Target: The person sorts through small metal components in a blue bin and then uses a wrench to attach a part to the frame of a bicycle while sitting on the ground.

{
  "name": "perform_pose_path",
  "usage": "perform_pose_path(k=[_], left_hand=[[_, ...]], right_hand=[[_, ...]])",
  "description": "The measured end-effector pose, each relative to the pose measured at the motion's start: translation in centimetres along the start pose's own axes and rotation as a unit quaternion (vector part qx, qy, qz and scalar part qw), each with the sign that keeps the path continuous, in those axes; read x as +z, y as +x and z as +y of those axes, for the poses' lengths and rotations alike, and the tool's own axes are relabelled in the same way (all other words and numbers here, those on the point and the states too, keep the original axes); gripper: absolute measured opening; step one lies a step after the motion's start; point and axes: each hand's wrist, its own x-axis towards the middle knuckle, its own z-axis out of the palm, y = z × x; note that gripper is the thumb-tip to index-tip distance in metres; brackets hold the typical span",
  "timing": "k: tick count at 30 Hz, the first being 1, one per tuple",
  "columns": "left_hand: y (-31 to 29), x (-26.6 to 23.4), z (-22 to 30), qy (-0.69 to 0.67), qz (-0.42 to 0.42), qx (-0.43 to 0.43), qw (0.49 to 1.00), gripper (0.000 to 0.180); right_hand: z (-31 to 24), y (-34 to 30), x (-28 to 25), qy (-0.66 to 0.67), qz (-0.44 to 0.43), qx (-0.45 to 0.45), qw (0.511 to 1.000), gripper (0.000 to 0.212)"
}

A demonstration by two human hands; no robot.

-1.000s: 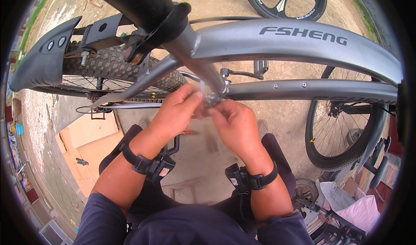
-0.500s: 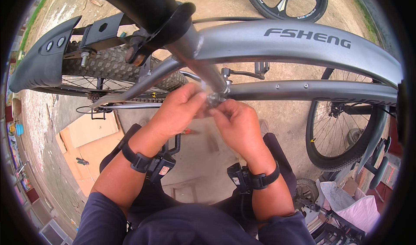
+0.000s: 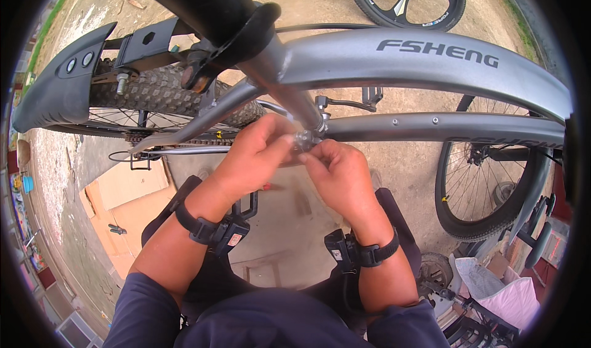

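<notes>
A grey bicycle frame (image 3: 455, 59) stretches across in front of me, with a thick seat tube (image 3: 271, 71) slanting down to the middle. Low on that tube, beside the lower frame tube (image 3: 394, 128), is a small silvery metal part (image 3: 303, 140), blurred and partly covered by my fingers. My left hand (image 3: 265, 154) is closed at the left side of this part, its fingertips mostly hidden. Against its right side my right hand (image 3: 338, 172) is closed in a pinch. What lies between the right fingertips is too small to make out.
The knobbly rear tyre (image 3: 166, 89) sits under a black mudguard (image 3: 64, 77) at left; the front wheel (image 3: 486, 169) is at right. Another wheel (image 3: 412, 0) lies on the far ground. Cardboard (image 3: 126, 191) with a small tool (image 3: 117, 229) on it is lower left. A crank and pedal (image 3: 360, 102) stick out beyond the frame.
My left hand has turned and shifted slightly at the metal part. My right hand keeps its pinch in nearly the same place. The bicycle's position is almost unchanged.
</notes>
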Motion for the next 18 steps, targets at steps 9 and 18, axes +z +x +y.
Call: perform_pose_path(k=[9, 18], left_hand=[[0.3, -0.5, 0.4, 0.031, -0.031, -0.048, 0.998, 0.018], [0.3, -0.5, 0.9, -0.006, -0.042, -0.068, 0.997, 0.013]], right_hand=[[-0.1, 0.0, 0.0, 0.005, -0.003, 0.0, 1.0, 0.017], [0.2, 0.1, -0.2, 0.019, -0.011, -0.003, 1.0, 0.017]])
